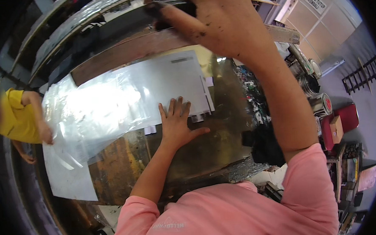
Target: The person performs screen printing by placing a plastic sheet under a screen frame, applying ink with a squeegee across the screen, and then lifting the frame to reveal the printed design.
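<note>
My left hand (177, 124) lies flat, fingers spread, on the near right part of a clear plastic sheet (152, 77). The sheet is glossy and has strong glare on its left half. My right hand (223, 24) is raised at the top, in front of a long wooden bar (129, 52). Dark stains mark its skin, and one outstretched digit is blackened at the tip. Its other fingers are hidden or cut off by the upper edge, so any hold on the bar cannot be made out. Small pale tabs (150, 129) show along the sheet's near edge.
A person in a yellow shirt (17, 111) stands at left, one hand at the sheet's left end. White board (72, 183) shows below it. The table (122, 163) is stained brown. At right are a black cloth (266, 147), cans (322, 105) and a red chair (347, 122).
</note>
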`<state>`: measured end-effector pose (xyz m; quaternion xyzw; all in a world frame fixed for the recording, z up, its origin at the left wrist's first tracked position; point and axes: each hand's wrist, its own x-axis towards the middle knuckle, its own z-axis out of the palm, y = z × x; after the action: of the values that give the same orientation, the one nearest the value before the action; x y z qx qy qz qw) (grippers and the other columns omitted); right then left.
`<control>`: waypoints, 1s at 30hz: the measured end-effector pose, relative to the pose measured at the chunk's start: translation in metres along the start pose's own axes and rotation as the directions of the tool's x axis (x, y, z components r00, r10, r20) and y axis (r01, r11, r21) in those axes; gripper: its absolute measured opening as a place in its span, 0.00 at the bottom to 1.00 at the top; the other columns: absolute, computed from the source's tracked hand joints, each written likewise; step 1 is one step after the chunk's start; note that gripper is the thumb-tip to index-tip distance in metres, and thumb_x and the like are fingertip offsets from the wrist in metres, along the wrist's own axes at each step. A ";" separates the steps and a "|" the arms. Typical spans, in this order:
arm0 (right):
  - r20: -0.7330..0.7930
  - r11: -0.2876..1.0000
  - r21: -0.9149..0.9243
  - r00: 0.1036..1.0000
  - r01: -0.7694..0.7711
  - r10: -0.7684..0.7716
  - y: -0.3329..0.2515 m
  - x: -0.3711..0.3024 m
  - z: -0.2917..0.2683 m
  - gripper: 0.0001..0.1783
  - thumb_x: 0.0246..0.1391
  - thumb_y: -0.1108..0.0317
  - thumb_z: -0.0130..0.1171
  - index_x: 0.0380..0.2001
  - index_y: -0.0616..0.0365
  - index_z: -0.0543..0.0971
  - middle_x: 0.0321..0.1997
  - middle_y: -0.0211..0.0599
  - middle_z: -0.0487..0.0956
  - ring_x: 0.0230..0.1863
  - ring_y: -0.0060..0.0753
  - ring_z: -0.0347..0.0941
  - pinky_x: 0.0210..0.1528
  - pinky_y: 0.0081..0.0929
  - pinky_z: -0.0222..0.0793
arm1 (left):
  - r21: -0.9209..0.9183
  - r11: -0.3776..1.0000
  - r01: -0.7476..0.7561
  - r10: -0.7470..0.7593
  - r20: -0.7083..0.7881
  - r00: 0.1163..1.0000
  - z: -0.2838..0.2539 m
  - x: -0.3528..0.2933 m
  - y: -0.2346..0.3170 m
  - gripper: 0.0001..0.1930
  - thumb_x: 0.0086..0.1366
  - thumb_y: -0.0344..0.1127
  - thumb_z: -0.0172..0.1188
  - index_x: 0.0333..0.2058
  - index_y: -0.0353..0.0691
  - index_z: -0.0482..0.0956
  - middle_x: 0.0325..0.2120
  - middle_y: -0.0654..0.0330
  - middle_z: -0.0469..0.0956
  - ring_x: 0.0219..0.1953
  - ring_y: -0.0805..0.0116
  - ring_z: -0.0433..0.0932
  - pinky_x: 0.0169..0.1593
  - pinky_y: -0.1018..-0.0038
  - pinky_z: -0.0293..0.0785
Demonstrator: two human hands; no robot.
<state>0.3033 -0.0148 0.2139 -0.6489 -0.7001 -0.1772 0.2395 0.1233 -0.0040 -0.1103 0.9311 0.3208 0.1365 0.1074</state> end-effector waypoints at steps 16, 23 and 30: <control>-0.144 0.999 -0.013 0.988 0.052 -0.053 0.005 0.000 0.008 0.28 0.68 0.42 0.53 0.34 0.59 0.80 0.30 0.46 0.81 0.39 0.53 0.79 0.52 0.51 0.64 | -0.072 0.993 -0.088 0.079 -0.123 0.989 0.002 -0.002 0.014 0.53 0.46 0.79 0.71 0.60 0.42 0.80 0.66 0.49 0.71 0.70 0.42 0.66 0.76 0.26 0.36; -0.033 0.997 0.002 0.997 0.074 -0.074 0.006 -0.025 0.032 0.22 0.64 0.49 0.59 0.44 0.58 0.79 0.37 0.47 0.81 0.47 0.56 0.79 0.54 0.54 0.62 | -0.653 0.724 0.223 -0.516 -0.298 0.804 -0.065 -0.026 -0.028 0.40 0.43 0.33 0.86 0.57 0.36 0.78 0.50 0.57 0.79 0.51 0.62 0.79 0.58 0.66 0.78; 0.436 0.988 0.092 0.886 0.128 -0.155 0.036 -0.110 0.134 0.35 0.47 0.68 0.73 0.56 0.56 0.68 0.53 0.43 0.77 0.58 0.51 0.74 0.60 0.57 0.59 | -0.878 0.404 0.258 -0.652 -0.078 0.754 -0.108 -0.106 -0.024 0.54 0.36 0.44 0.92 0.64 0.35 0.78 0.47 0.60 0.83 0.50 0.66 0.81 0.59 0.62 0.77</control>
<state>0.3294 -0.0274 0.0389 -0.6118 -0.7867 -0.0210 0.0804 -0.0056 -0.0399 -0.0353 0.5862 0.4797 0.4267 0.4942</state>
